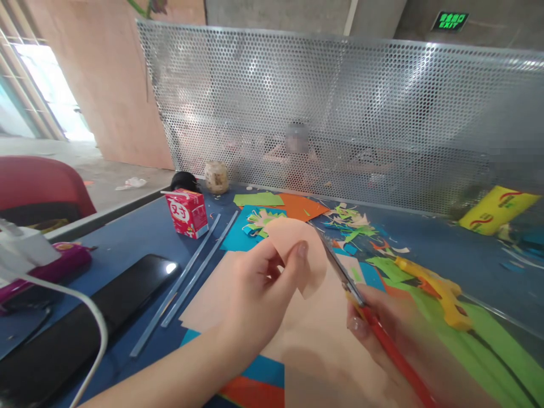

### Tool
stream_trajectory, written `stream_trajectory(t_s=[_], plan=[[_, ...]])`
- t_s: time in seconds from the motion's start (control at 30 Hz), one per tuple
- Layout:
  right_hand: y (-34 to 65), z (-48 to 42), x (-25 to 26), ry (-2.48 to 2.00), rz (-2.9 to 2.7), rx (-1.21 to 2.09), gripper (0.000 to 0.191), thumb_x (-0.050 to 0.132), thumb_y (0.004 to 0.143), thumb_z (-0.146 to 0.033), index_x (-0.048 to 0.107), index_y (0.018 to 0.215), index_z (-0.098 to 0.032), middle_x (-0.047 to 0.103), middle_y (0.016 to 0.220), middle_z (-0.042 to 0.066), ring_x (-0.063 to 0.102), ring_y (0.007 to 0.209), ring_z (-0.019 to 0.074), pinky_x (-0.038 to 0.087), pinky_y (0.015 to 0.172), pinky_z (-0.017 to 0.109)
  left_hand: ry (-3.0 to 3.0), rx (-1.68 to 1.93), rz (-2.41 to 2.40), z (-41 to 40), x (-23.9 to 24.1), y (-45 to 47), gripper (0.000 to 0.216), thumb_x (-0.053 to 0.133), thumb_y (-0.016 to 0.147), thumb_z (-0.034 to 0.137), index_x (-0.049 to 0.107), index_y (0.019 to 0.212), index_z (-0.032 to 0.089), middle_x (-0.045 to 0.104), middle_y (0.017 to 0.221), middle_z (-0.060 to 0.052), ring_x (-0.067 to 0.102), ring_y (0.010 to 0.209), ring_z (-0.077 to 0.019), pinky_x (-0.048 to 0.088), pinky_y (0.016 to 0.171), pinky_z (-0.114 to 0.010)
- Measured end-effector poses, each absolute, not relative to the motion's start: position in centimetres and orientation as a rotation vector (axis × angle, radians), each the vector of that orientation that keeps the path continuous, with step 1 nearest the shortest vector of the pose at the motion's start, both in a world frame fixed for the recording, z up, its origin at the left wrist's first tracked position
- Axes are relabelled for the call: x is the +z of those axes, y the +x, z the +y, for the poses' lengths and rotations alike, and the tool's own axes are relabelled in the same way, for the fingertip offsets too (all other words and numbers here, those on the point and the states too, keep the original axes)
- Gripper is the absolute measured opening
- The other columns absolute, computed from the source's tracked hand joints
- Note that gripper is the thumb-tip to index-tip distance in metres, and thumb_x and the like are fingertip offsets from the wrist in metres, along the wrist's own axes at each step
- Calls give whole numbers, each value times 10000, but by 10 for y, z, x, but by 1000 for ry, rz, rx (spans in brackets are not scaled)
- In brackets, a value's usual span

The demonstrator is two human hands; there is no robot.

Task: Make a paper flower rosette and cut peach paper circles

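My left hand (263, 283) pinches a peach-coloured piece of paper (293, 238) with a rounded edge, thumb on its near face. In my right hand (382, 323) is a pair of scissors (346, 277) with a red handle, its metal blades pointing up and left along the paper's right edge. Whether the blades touch the paper I cannot tell. Underneath lie large peach sheets (323, 340) over blue and orange ones. Just behind the held piece sits a fringed bundle of green, blue and peach paper (259, 221).
Paper scraps (352, 221) litter the back. A yellow hot glue gun (442, 292) lies right on green paper (497, 340). On the left are two clear glue sticks (199, 272), a black phone (123, 300), a red drink carton (187, 214) and a white cable (96, 311). A perforated metal screen (340, 107) bounds the back.
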State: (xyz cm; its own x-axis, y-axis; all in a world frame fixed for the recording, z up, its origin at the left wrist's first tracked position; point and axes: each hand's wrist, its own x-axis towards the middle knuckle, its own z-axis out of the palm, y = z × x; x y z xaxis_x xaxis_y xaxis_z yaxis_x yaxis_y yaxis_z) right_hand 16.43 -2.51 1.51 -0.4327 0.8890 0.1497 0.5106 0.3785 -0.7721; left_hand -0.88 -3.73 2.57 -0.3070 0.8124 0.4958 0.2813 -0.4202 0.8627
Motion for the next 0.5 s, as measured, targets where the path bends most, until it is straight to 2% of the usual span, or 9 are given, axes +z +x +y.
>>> stream_trajectory(t_s=[0.17,0.3,0.5], plan=[[164,-28,19,-1164,-2085,858,283,433,832,-434,430,664,-206,434,577,-21,369,512,104,337,447,214,1635,1732,1410,-38,25,-9,288,499,820,293,507,559,172,502,492,33,426,426,-67,348,384,-171],[165,-26,17,-1160,-2082,891,279,467,824,-425,453,659,-200,442,572,-21,382,514,103,339,447,213,1662,1757,1403,-38,24,-9,284,502,817,270,489,549,174,510,474,41,440,413,-62,344,372,-157],[169,-21,8,-1140,-2130,867,316,422,838,-441,438,643,-193,433,585,-15,372,525,105,341,444,213,1630,1748,1352,-38,24,-9,273,495,830,277,520,578,173,526,496,36,474,441,-70,364,395,-159]])
